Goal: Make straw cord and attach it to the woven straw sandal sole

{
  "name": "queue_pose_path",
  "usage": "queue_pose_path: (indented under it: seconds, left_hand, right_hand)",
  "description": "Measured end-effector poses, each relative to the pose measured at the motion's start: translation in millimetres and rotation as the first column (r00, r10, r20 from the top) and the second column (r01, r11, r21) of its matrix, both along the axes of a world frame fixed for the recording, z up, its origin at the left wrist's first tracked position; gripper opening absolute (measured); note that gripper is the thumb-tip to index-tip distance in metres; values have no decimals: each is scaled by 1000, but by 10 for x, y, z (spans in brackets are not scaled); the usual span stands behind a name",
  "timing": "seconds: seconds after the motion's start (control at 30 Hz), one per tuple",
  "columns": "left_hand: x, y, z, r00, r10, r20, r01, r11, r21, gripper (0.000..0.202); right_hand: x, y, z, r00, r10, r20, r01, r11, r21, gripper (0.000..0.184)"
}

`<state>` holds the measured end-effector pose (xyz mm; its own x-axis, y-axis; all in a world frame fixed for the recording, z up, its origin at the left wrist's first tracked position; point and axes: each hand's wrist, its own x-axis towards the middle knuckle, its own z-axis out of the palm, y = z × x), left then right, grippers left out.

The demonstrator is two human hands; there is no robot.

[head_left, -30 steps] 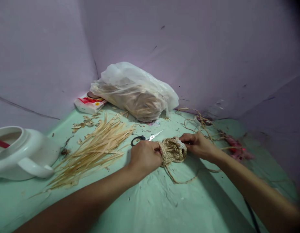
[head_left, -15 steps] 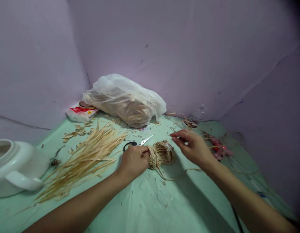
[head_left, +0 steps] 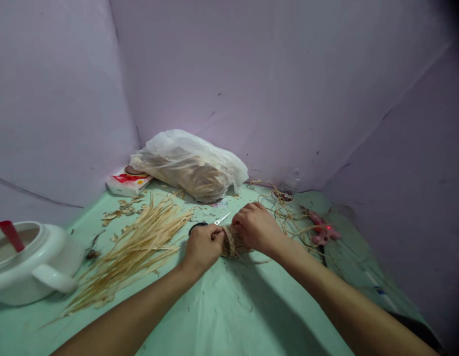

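Note:
A small woven straw piece (head_left: 232, 247) with a braided edge rests on the green surface between my hands. My left hand (head_left: 204, 247) is closed, pinching its left edge between thumb and fingers. From above, my right hand (head_left: 259, 228) bends over the top right of the piece, its fingers closed on it; the fingertips are partly hidden. Just behind my left hand lie scissors (head_left: 222, 218), with a silver blade and dark handles partly covered by the hand.
Loose dry straw strips (head_left: 140, 247) spread at left, near a white pot (head_left: 47, 262). A filled plastic bag (head_left: 188, 163) and a red-and-white packet (head_left: 128, 185) stand against the wall. Tangled twine (head_left: 285, 220) and a pink glue gun (head_left: 321, 228) with a red light lie right.
My right hand has moved left and down from beside the woven piece onto it. My left hand keeps its hold. The view has shifted slightly.

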<state>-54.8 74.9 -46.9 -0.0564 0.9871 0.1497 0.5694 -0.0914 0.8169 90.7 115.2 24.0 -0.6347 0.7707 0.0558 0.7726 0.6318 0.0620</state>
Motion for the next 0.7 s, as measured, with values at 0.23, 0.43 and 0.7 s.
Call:
queue_pose_path:
  seconds: [0.23,0.43,0.7]
  left_hand:
    - [-20,-63,15,1000,10,23,-10,1000,3,26]
    - [-5,-298,162,991,-130,-40,129,992,-4,33]
    - [5,-570,206,882,-432,-187,465,863,198,45]
  right_hand:
    - [279,-447,30,730,-66,-680,80,997,-11,14]
    - [410,-743,-141,-72,-437,-897,-46,899,-435,21]
    - [360,-502,-235,-476,-504,-721,-239,863,-446,31]
